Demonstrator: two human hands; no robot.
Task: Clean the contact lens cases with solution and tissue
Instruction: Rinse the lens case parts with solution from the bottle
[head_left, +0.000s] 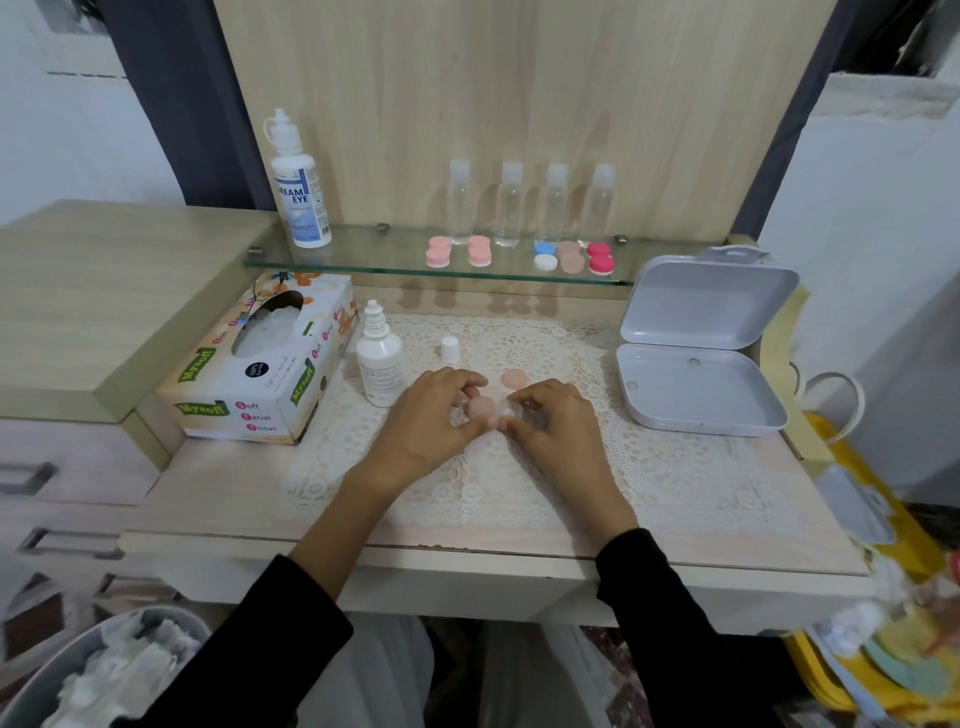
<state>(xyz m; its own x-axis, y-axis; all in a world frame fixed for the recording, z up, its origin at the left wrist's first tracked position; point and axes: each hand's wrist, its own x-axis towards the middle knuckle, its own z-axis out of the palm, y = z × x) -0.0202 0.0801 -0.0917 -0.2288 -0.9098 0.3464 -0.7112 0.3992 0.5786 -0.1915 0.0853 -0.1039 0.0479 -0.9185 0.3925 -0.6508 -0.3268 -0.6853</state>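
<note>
While left hand (428, 415) and right hand (553, 418) both pinch the lens case (500, 411), centre frame: best steady its clear end, twist peach cap (480, 407) squarely.

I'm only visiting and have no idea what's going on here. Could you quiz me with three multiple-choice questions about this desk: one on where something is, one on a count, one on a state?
1. Where is the peach-capped lens case?
A. On the floor
B. Gripped between the left hand and right hand
C. In a drawer

2. How many clear bottles stand on the glass shelf?
A. Four
B. Two
C. Seven

3. The small white bottle is
A. lying on its side
B. capped
C. uncapped, its white cap standing beside it

Answers:
1 B: fingers of both hands curl round it.
2 A: four stand in a row.
3 C: the nozzle is bare and the cap stands apart on the lace mat.
</note>
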